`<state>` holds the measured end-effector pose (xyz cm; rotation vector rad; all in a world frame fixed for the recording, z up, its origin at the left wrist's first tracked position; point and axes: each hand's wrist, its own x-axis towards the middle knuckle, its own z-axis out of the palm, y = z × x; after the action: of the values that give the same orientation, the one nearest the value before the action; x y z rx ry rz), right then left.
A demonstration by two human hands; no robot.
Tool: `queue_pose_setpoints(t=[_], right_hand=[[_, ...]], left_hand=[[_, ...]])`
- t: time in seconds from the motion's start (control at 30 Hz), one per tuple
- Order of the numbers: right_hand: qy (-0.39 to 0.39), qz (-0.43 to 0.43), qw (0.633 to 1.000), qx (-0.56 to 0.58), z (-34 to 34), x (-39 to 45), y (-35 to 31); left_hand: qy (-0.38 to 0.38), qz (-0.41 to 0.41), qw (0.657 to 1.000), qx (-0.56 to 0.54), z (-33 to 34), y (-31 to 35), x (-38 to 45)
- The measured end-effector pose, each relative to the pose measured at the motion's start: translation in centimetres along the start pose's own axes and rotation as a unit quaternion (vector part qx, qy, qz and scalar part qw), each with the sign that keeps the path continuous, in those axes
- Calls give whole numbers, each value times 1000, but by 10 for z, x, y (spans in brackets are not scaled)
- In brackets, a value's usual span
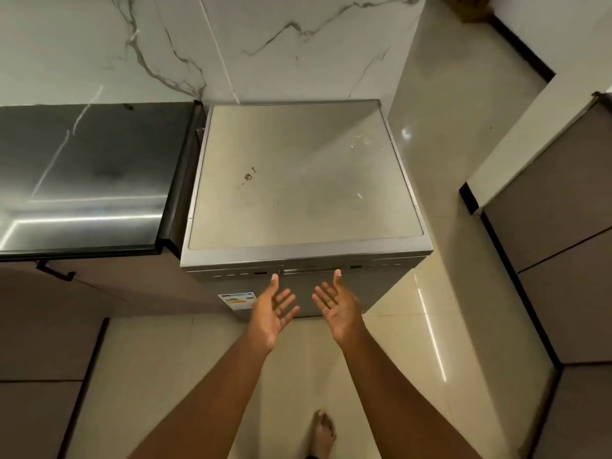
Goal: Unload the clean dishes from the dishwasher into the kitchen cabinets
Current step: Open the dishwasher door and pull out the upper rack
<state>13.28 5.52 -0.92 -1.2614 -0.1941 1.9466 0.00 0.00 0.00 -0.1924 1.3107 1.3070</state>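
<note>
— Right at the front edge of the dishwasher (pixel 304 180), that's where we join the action: both hands are up, palms turned inward, fingers spread and relaxed, nothing held in either.

— So nothing unloaded yet?

— Not by the look of it. The door (pixel 298 293) is closed, and no dishes are in view at all; they'd be inside, out of sight. I'd call this the very first step, getting the machine open.

— Where are the hands relative to it?

— The left hand (pixel 270 311) hovers just in front of the door, its thumb tip close to the control strip along the top front edge. The right hand (pixel 336 308) is beside it, thumb tip near the handle recess (pixel 308 271) in that same strip. Whether either thumb actually touches, I can't tell.

— And the next move?

— My guess: fingers hook into that recess and pull the door down and outward. It swings toward the person, so the bare foot (pixel 323 433) on the floor (pixel 447 160) below may need to step back.

— Cabinets handy?

— Yes, a cabinet (pixel 49 326) under the dark counter (pixel 82 173) sits just left of the dishwasher, and more cabinet fronts (pixel 563 243) stand across the aisle on the right.
</note>
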Motion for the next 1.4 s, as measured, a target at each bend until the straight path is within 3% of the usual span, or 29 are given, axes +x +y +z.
queue_pose_setpoints(t=[0.27, 0.47, 0.83, 1.4], right_hand=[[67, 24, 972, 225, 28, 70, -9], [77, 7, 966, 245, 31, 87, -1], [41, 49, 970, 234, 43, 81, 10], [-34, -2, 979, 201, 36, 83, 27]], left_hand=[[8, -26, 987, -156, 19, 8, 55], [-23, -7, 967, -253, 32, -1, 73], [-54, 20, 986, -158, 24, 0, 85], [-37, 62, 991, -114, 20, -15, 88]])
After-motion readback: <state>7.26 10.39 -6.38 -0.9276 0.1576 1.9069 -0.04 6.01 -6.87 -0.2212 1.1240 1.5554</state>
